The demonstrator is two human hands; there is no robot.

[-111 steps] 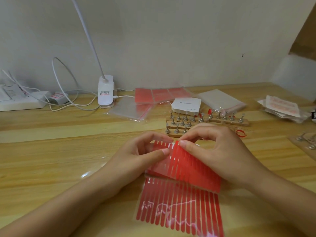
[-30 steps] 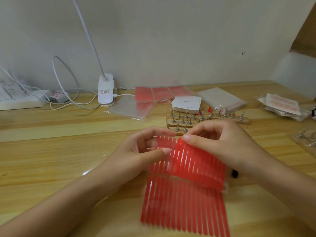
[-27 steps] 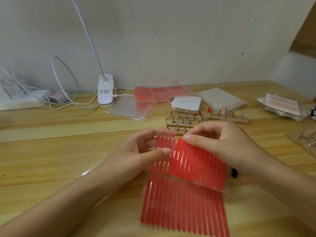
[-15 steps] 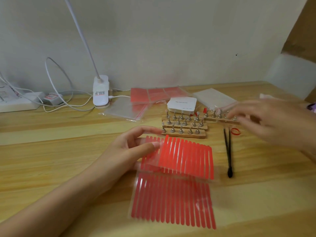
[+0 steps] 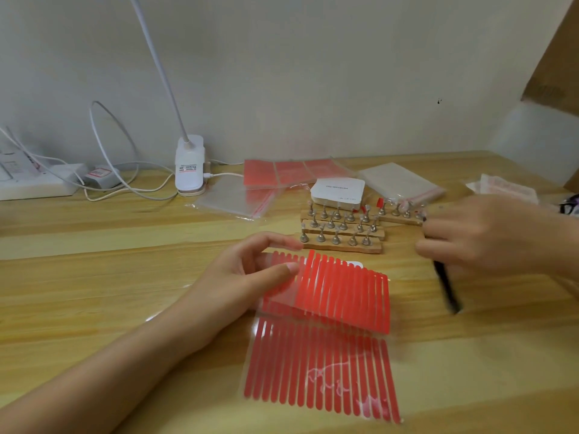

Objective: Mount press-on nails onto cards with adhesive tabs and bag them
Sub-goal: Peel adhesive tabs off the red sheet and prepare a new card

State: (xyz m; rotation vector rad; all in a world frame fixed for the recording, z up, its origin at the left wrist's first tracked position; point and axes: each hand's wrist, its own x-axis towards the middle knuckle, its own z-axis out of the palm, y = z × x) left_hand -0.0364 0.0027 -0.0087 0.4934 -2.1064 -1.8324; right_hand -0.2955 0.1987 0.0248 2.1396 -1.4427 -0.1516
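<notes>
On table, progress: early, no nails carded or bagged that I can see.
Left hand (image 5: 250,277): my thumb and fingers pinch red adhesive strip sheet (image 5: 341,292).
Right hand (image 5: 488,236): blurred over black tweezers (image 5: 446,289); grip unclear.
Left to do: nails sit on stands (image 5: 341,233).

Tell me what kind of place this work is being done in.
Probably a small home craft desk for press-on nail work: a wooden table against a plain wall, a clip lamp plugged in by a power strip, wooden nail stands, and red adhesive strip sheets.

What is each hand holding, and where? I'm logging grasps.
Left hand pinches the red-striped clear adhesive sheet at its folded-over top-left corner. Right hand grips the black tweezers near their upper end.
</notes>
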